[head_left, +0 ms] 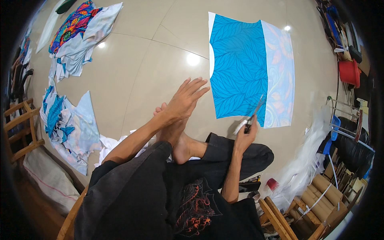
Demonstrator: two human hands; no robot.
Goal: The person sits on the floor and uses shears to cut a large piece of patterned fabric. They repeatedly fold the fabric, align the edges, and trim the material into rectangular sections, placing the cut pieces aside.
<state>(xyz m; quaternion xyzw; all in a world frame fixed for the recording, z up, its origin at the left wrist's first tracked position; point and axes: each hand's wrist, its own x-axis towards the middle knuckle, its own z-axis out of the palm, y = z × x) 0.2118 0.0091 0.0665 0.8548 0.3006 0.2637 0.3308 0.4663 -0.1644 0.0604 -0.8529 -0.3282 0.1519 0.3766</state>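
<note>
My right hand (245,140) grips a pair of scissors (258,107) with dark handles. Its blades point away from me, above the lower edge of a blue leaf-patterned fabric piece (238,60). That piece lies flat on the floor and has a white strip along its left side. A pale floral panel (280,76) adjoins it on the right. With nothing in it, my left hand (185,99) reaches out above my bare foot (184,149), fingers stretched toward the fabric's left side. Whether the scissor blades touch the cloth, I cannot tell.
Crumpled printed fabric (74,34) lies at the far left, with another heap (66,124) nearer. A wooden frame (24,124) and a pale sack (50,176) stand at the left. On the right are a red container (349,73), clear plastic (296,168) and cardboard rolls (322,196).
</note>
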